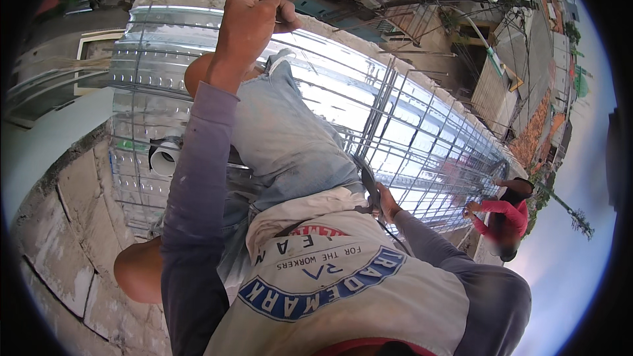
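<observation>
My left hand (260,10) is raised high in front of me, past my knee, with its fingers curled into a pinch. Whether something thin sits in that pinch, I cannot make out. Down at my right hip, my right hand (389,203) is closed at a dark strap-like thing (366,181); its fingertips are mostly hidden. Below my left hand and around my bent legs spreads a grid of steel reinforcing bars (389,109), lying over shiny corrugated metal decking (316,86).
A white plastic pipe end (163,160) sticks up through the decking. A block wall (86,224) borders the left. Another person in a red top (504,217) bends over the bars at the far right. Overhead cables (455,0) and roofs lie beyond the deck's concrete edge (343,38).
</observation>
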Tool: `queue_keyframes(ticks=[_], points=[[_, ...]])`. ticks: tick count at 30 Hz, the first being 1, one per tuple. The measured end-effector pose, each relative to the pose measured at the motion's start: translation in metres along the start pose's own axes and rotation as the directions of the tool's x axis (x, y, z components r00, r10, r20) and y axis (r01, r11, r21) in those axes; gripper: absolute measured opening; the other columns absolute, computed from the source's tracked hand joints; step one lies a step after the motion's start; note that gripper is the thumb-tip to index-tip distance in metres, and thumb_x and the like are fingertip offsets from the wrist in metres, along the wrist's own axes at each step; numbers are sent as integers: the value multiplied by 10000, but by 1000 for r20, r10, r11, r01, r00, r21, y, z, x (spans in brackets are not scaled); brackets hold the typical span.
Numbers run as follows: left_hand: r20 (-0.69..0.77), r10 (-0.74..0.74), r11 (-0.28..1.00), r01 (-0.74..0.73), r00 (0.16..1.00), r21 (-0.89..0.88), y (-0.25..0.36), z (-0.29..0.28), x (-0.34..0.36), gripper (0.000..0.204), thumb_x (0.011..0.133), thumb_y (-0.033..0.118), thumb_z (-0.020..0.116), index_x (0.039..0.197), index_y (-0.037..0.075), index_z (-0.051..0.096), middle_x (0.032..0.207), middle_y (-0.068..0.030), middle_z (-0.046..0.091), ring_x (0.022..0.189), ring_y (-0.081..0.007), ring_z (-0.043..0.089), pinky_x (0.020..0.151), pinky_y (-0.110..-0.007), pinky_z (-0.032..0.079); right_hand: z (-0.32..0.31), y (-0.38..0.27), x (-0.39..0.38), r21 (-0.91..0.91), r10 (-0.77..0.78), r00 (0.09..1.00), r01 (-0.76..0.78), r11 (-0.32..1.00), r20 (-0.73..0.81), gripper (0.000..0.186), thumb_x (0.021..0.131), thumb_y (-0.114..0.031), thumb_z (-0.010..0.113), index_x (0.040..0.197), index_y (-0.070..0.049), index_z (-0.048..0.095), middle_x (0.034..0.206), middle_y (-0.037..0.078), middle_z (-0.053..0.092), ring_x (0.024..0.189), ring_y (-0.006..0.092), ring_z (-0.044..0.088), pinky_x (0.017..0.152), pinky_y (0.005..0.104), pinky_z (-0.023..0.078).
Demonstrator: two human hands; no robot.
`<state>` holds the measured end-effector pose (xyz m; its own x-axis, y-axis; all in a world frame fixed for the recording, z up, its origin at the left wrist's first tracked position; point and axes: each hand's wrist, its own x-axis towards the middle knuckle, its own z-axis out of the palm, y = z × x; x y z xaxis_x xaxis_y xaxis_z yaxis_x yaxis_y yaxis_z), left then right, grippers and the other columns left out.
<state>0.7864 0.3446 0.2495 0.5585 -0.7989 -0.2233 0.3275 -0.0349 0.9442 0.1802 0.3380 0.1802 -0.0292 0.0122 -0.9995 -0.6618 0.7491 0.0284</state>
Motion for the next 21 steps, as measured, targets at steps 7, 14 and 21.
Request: queue_keyframes(ticks=[7, 14, 21], points=[[-248, -45, 988, 7, 968, -152, -47, -24, -3, 376, 1161, 334, 519, 1110, -13, 655, 775, 17, 513, 707, -114, 528, 747, -332, 561, -42, -103, -59, -333, -142, 983, 95, 938, -121, 725, 1113, -557, 173, 539, -153, 355, 489, 2, 285, 447, 164, 240, 471, 351, 244], [-439, -45, 996, 4, 897, -94, -39, -63, 0, 341, 1131, 285, 553, 1104, -43, 644, 730, 33, 458, 650, -102, 456, 684, -320, 503, -17, -148, -17, -361, -155, 982, 107, 927, -106, 735, 1103, -573, 200, 512, -156, 334, 465, 6, 256, 428, 179, 226, 471, 367, 230], [-772, 241, 945, -323, 589, 48, 70, -313, -6, 290, 1075, 113, 539, 1281, -78, 606, 920, -64, 585, 769, -150, 569, 804, -335, 560, -140, -116, 7, -220, -159, 936, 91, 971, -314, 781, 1008, -732, 223, 493, -159, 349, 442, 30, 290, 402, 218, 234, 481, 396, 286]])
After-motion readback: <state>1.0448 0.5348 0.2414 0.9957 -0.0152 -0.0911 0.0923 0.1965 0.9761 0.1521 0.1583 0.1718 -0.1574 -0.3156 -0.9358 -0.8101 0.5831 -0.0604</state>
